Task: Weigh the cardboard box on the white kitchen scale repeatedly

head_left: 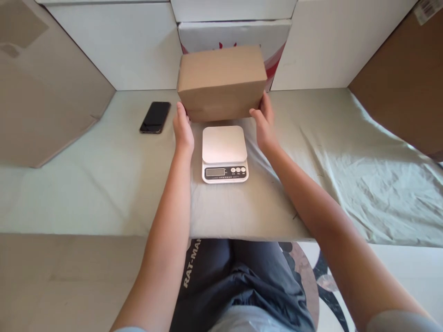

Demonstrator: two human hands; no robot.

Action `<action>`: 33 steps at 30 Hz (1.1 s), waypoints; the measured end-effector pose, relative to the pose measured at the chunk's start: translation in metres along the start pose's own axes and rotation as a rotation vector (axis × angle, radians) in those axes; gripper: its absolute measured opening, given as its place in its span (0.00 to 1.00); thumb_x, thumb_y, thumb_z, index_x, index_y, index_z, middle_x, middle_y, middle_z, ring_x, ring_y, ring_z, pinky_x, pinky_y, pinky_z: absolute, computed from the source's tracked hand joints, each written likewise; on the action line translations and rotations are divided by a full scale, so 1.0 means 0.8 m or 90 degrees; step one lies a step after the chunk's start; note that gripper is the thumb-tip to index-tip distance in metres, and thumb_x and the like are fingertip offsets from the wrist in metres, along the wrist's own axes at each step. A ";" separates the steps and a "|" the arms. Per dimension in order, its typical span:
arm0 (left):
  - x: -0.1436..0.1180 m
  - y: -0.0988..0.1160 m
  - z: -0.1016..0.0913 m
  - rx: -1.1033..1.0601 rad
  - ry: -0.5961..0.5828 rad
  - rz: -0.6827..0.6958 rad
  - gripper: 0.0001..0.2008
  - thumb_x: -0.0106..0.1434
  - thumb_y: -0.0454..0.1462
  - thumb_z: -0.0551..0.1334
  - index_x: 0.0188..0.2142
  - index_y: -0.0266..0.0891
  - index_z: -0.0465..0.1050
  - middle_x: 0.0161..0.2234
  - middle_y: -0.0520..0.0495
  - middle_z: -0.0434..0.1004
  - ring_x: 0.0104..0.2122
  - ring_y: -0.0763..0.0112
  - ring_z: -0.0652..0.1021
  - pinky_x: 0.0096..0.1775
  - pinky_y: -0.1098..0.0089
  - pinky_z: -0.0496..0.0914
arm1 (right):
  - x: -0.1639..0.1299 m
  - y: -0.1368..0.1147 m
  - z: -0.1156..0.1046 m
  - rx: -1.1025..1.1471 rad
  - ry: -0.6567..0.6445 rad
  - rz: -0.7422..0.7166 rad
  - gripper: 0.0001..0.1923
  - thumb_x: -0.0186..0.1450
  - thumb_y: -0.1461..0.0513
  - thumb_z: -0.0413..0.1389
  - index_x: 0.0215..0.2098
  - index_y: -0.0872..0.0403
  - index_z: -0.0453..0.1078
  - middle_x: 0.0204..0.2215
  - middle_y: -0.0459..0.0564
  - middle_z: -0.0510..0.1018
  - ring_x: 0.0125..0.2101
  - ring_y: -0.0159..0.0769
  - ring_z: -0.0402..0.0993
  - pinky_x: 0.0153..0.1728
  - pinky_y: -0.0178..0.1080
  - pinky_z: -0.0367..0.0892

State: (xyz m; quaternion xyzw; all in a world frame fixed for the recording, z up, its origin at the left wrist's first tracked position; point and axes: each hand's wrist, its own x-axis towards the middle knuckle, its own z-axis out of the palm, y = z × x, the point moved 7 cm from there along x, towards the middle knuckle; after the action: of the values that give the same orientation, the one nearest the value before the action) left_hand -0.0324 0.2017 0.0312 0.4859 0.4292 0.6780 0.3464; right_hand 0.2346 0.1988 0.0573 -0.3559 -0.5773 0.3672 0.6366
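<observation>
1. Two large brown cardboard sheets lean at the edges of the scene; the left cardboard sheet [44,87] stands tilted against the white wall, off the working middle, so it takes up no room near the hands.
2. Next comes a black phone [155,117], lying flat and screen-up on the pale cloth [104,175] that covers the table, well apart from the box and just left of the left hand, where it cannot get knocked.
3. Pressed against the box's lower left corner is the left hand [183,129], fingers flat and extended along the side; it squeezes inward, not curling around anything.
4. Between the two hands, the brown cardboard box [221,82] is held from both sides, just behind the scale and in front of white boxes [235,37] stacked at the back. Whether its base rests on the cloth or is slightly raised I cannot tell. A two-sided clamp suits a box too wide for one hand.
5. Nearer the person, the white kitchen scale [224,154] sits square on the cloth, its platform bare and its display facing the person so it can be read.
6. Mirroring the other, the right hand [265,123] presses the box's lower right side, thumb forward on the front face.
7. Far right, the right cardboard sheet [404,78] leans likewise.
</observation>
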 end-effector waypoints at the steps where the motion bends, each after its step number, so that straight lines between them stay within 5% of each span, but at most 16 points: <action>1: -0.009 0.018 -0.004 0.028 0.017 0.010 0.46 0.68 0.73 0.44 0.53 0.38 0.77 0.62 0.38 0.80 0.72 0.50 0.70 0.73 0.51 0.63 | -0.003 -0.017 -0.002 -0.011 -0.006 -0.028 0.25 0.65 0.54 0.57 0.60 0.41 0.67 0.67 0.44 0.74 0.69 0.42 0.68 0.75 0.49 0.64; 6: -0.091 0.094 -0.012 0.047 0.028 0.059 0.44 0.66 0.72 0.52 0.61 0.42 0.78 0.65 0.39 0.78 0.73 0.48 0.69 0.73 0.52 0.64 | -0.044 -0.066 -0.030 -0.052 0.013 -0.040 0.22 0.66 0.43 0.57 0.54 0.39 0.65 0.61 0.46 0.75 0.73 0.57 0.63 0.72 0.64 0.66; 12: -0.170 0.087 -0.019 0.092 0.052 0.014 0.41 0.70 0.69 0.51 0.63 0.45 0.79 0.66 0.40 0.78 0.73 0.50 0.69 0.73 0.53 0.63 | -0.115 -0.059 -0.033 -0.021 -0.005 -0.025 0.36 0.62 0.37 0.59 0.64 0.36 0.63 0.65 0.49 0.73 0.75 0.59 0.59 0.73 0.64 0.64; 21: -0.174 0.076 -0.024 0.104 0.101 -0.014 0.39 0.70 0.67 0.53 0.60 0.44 0.81 0.61 0.37 0.82 0.68 0.47 0.76 0.70 0.51 0.68 | -0.138 -0.057 -0.022 -0.029 0.007 -0.022 0.33 0.65 0.41 0.57 0.65 0.38 0.64 0.68 0.50 0.71 0.74 0.55 0.60 0.77 0.59 0.58; 33: -0.172 0.066 -0.024 0.095 0.102 -0.004 0.33 0.71 0.63 0.58 0.60 0.44 0.81 0.59 0.40 0.84 0.65 0.51 0.79 0.66 0.54 0.72 | -0.138 -0.039 -0.030 -0.032 0.035 -0.037 0.32 0.65 0.39 0.58 0.63 0.39 0.65 0.64 0.52 0.73 0.71 0.56 0.65 0.74 0.62 0.62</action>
State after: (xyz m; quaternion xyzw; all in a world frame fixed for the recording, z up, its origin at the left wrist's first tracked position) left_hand -0.0142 0.0539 0.0267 0.4534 0.5062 0.6798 0.2759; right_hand 0.2536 0.0861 0.0307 -0.3647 -0.5788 0.3242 0.6533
